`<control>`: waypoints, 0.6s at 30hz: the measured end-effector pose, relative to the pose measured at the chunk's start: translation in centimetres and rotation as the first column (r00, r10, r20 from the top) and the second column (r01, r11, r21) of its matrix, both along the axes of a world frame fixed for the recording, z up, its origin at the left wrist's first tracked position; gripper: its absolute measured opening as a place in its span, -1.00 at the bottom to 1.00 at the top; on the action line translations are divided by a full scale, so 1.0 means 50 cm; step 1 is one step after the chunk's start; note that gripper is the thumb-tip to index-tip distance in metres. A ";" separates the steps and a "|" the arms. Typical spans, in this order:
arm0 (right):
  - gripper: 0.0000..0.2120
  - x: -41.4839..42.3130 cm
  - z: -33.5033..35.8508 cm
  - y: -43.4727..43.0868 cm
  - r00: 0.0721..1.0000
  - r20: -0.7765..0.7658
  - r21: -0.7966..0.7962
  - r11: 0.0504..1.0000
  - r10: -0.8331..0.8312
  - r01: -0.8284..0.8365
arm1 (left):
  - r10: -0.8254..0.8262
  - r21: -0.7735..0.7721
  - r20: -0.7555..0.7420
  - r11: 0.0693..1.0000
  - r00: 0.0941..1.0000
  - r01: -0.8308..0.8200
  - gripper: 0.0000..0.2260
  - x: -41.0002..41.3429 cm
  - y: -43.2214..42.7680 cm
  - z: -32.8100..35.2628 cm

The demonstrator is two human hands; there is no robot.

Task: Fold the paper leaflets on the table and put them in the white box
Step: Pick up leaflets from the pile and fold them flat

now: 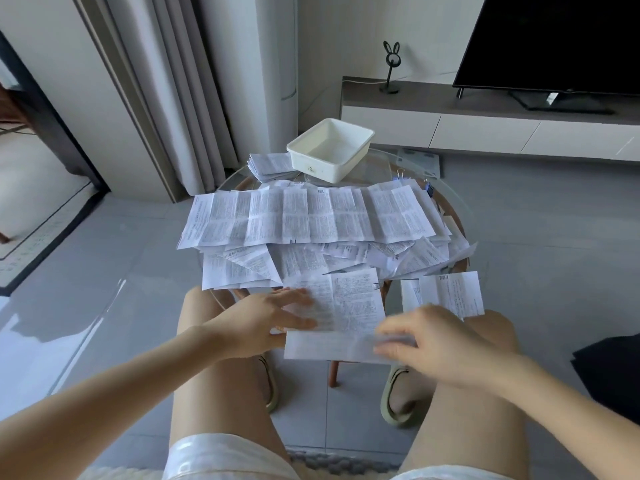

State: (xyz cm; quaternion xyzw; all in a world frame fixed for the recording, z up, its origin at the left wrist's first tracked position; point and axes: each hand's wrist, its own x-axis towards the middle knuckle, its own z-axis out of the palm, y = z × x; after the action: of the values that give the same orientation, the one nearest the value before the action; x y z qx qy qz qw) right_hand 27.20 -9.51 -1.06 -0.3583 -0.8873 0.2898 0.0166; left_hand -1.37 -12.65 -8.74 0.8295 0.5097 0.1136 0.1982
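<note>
Left hand [263, 323] flat, fingers straight, pressing the leaflet [349, 306] down at the near edge of the table [384, 168]. Right hand [440, 341] pinches the leaflet's near flap, folded up (fingertips blurred). Loose pile [311, 220] of unfolded leaflets mid-table. White box [330, 150] at far edge, nothing visible inside, small stack [268, 166] just left of it.

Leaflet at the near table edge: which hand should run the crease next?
Right, likely. The right hand, blurred, is at the folded near flap of the leaflet; the left hand lies flat on the sheet's left side, pinning it.
</note>
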 end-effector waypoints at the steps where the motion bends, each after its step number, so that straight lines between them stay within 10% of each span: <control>1: -0.67 -0.009 0.003 0.015 0.998 -0.029 -0.010 0.998 -0.060 0.060 | 0.019 0.011 0.020 1.000 1.000 -0.019 -0.67 0.003 -0.003 0.002; 6: -0.56 -0.074 -0.002 0.077 0.994 -0.017 -0.063 0.993 -0.104 0.102 | -0.015 0.219 0.075 0.976 0.997 -0.001 -0.70 0.001 -0.034 -0.023; 10: -0.82 -0.081 0.004 0.068 0.996 -0.066 -0.139 0.989 -0.054 0.044 | 0.489 0.208 0.226 0.821 0.843 -0.532 -0.87 0.022 -0.073 -0.009; 12: -0.90 -0.072 0.012 0.059 0.984 -0.157 -0.181 0.982 -0.085 0.056 | 0.754 -0.235 0.215 0.657 0.621 -0.716 -0.69 0.038 -0.082 0.023; 14: -0.86 -0.057 0.016 0.054 0.969 -0.229 -0.237 0.971 -0.094 0.039 | 0.817 -0.713 0.094 0.454 0.569 -0.534 -0.45 0.058 -0.093 0.048; 18: -0.89 -0.030 0.010 0.029 0.974 -0.223 -0.341 0.939 -0.032 -0.046 | 0.882 -0.890 0.244 0.368 0.403 -0.269 -0.56 0.086 -0.098 0.068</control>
State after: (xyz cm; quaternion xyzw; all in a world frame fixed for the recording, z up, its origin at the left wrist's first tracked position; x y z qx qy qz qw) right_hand 25.71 -8.08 -0.56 -0.3174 -0.8167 0.4790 0.0530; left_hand 2.92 -17.57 -5.32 0.2861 0.6696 0.2717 0.6293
